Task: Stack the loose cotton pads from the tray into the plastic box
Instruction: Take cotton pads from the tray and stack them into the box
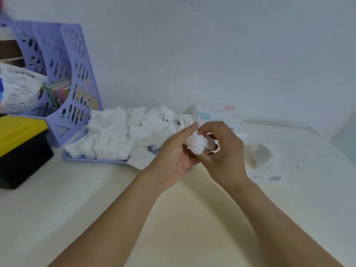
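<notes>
Hands, left (174, 157) and right (221, 149), fingers curled around one bunch of cotton pads (196, 143) above tray (92, 158)

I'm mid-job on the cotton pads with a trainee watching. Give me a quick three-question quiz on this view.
1. True or false: the tray has already been cleared of cotton pads.
2. Which hands have a grip on the small bunch of pads held above the table? A) left hand only B) right hand only C) both
3. Fill in: one single pad overhangs the tray's ___ edge.

Key:
1. False; a big loose pile still fills it.
2. C; both hands pinch the bunch between them.
3. Front, the edge nearest the camera.
</notes>
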Tool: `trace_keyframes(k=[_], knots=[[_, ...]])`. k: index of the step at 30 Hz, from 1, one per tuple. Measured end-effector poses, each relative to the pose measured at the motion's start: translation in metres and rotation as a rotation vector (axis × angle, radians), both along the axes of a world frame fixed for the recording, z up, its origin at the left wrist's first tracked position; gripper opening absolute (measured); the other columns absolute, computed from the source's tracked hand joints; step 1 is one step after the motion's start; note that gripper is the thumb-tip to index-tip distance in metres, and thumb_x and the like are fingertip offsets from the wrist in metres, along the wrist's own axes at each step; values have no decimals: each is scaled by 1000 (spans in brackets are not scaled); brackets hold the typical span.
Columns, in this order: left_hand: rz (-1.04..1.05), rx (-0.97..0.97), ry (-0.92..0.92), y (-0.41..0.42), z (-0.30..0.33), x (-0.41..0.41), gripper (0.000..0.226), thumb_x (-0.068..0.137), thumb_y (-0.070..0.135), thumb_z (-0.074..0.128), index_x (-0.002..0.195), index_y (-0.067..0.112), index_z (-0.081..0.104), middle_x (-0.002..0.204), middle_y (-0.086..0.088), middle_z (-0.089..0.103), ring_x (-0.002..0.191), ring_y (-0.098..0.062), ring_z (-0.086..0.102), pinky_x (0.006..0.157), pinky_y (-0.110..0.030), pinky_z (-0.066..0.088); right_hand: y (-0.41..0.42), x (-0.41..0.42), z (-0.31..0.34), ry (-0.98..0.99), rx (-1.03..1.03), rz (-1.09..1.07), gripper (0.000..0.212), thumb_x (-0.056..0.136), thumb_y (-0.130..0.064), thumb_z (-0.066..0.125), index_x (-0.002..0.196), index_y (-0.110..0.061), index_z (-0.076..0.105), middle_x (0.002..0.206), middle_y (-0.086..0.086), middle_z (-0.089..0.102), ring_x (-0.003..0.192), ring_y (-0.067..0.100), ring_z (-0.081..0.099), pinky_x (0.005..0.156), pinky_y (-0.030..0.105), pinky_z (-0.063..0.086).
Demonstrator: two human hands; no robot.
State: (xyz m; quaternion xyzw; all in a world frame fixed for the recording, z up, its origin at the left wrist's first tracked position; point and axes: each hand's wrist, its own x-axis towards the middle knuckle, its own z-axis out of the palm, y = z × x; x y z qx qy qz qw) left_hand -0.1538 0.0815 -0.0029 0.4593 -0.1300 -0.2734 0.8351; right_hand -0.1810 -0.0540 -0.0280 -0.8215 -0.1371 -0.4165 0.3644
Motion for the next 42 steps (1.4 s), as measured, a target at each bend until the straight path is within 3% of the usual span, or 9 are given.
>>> trace_keyframes(k=[4, 9, 13, 18, 23, 28, 32, 38, 42], knots=[[-77, -132, 25, -5, -17, 4, 39, 98, 20, 49, 130, 2, 60, 130, -18, 65, 115, -30, 67, 95, -33, 57, -20, -7, 3, 141, -31, 145, 38, 71, -15, 88, 103, -15, 67, 104, -6, 67, 97, 12, 63, 77, 15, 45], [-103, -74, -17, 4, -29, 11, 46, 99, 17, 57, 142, 4, 50, 139, -22, 59, 126, -36, 60, 97, -37, 56, -42, -11, 9, 421, 90, 316, 58, 72, -27, 90, 124, -18, 65, 121, -9, 68, 116, 16, 63, 98, 28, 52], [-74, 59, -68, 4, -31, 10, 50, 91, 24, 60, 138, 6, 54, 131, -12, 68, 118, -24, 67, 90, -28, 58, -54, -7, 6, 505, 136, 392, 40, 79, -13, 84, 117, -12, 71, 115, -1, 73, 110, 19, 69, 96, 37, 56], [-59, 55, -68, 6, -33, 13, 51, 88, 29, 62, 135, 10, 56, 125, -13, 70, 111, -32, 70, 88, -28, 59, -56, -4, 6, 444, 251, 316, 12, 91, 0, 69, 100, -2, 76, 92, 6, 77, 80, 21, 73, 73, 30, 59], [79, 175, -242, 3, -38, 12, 47, 88, 13, 70, 133, 18, 58, 124, -8, 71, 110, -24, 71, 80, -30, 60, -50, -4, 7, 582, 479, 313, 23, 90, -26, 70, 104, -9, 76, 97, 9, 76, 85, 26, 73, 73, 33, 59], [151, 205, -344, -1, -38, 8, 52, 84, -2, 73, 132, 13, 60, 117, -10, 73, 108, -27, 71, 76, -35, 62, -48, -4, 6, 583, 385, 315, 16, 87, -12, 76, 102, -9, 77, 92, 5, 77, 76, 23, 72, 66, 27, 56], [84, 162, -329, 0, -36, 8, 45, 95, 9, 62, 140, 15, 55, 121, -5, 73, 109, -21, 72, 79, -29, 60, -50, -4, 7, 533, 506, 278, 15, 86, -5, 75, 100, 0, 73, 95, 12, 77, 86, 35, 74, 80, 48, 62], [89, 125, -320, 2, -34, 9, 42, 101, 3, 53, 140, 17, 54, 112, -9, 76, 108, -23, 72, 83, -29, 59, -53, -6, 9, 544, 630, 306, 23, 91, -10, 68, 110, 2, 68, 107, 20, 74, 100, 39, 70, 94, 49, 56], [201, 172, -333, 1, -34, 7, 41, 100, 2, 55, 137, 19, 54, 101, -12, 76, 96, -21, 75, 75, -29, 60, -51, -6, 9, 569, 648, 304, 25, 93, -12, 66, 114, 0, 66, 110, 19, 73, 96, 26, 71, 94, 46, 56]])
